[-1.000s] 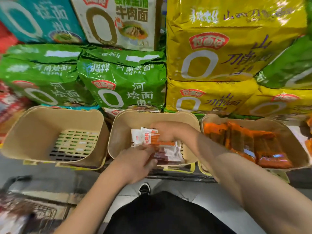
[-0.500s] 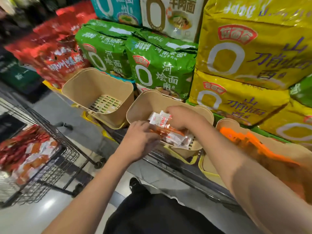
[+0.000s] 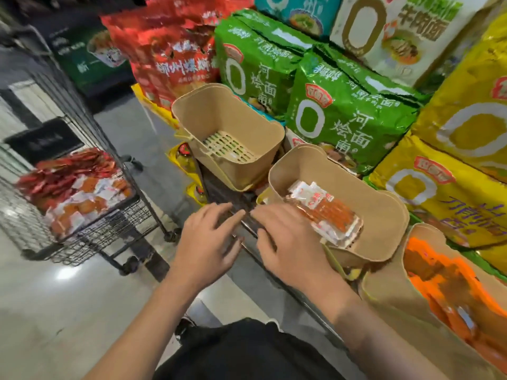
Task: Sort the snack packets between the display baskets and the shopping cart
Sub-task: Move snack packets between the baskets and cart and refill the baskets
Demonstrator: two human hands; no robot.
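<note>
Presently both hands hold nothing: left hand [image 3: 211, 242] and right hand [image 3: 288, 242] hover palm-down, fingers spread and straight, fingertips nearly meeting. Just beyond the right hand, orange-and-white snack packets [image 3: 326, 212] lie in the middle tan plastic basket [image 3: 384, 215]. Left of the left hand, a black wire shopping cart [image 3: 90, 234] holds mixed packets. Farther back, green noodle bags [image 3: 340, 116] read "河南烩面".

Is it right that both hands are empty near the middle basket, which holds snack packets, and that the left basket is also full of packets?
Not quite. The head view shows the left basket empty, its slotted floor bare. The rest stands: the left hand and the right hand hold nothing, fingers relaxed, near the middle basket, which holds snack packets.
</note>
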